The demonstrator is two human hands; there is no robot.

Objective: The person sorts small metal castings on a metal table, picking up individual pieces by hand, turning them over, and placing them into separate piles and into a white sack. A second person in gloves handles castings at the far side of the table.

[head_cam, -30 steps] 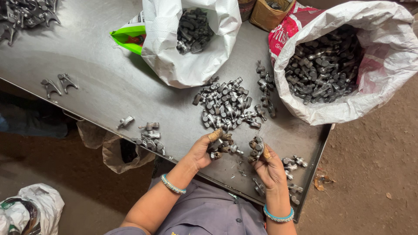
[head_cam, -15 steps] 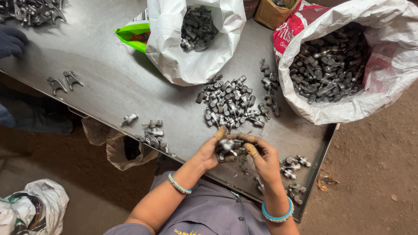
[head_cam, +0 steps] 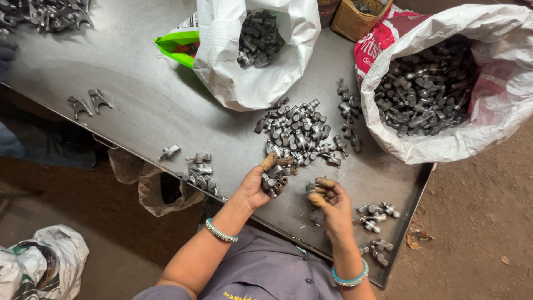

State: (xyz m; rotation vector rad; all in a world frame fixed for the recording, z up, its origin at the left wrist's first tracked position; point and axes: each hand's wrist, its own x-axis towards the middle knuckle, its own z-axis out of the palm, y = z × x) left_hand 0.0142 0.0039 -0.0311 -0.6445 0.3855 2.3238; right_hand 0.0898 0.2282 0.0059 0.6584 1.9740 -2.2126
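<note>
Several small grey metal parts (head_cam: 273, 182) sit bunched in the left hand (head_cam: 256, 186), stacked against the palm and fingers; each is a short, dull, cast-looking piece with a rounded end. One more metal part (head_cam: 312, 188) of the same kind is pinched at the fingertips of the right hand (head_cam: 333, 205), just beside the bunch and not touching it. Both lots are held just above the near edge of the grey metal table (head_cam: 139, 111), close to the loose pile of like parts (head_cam: 300, 133).
</note>
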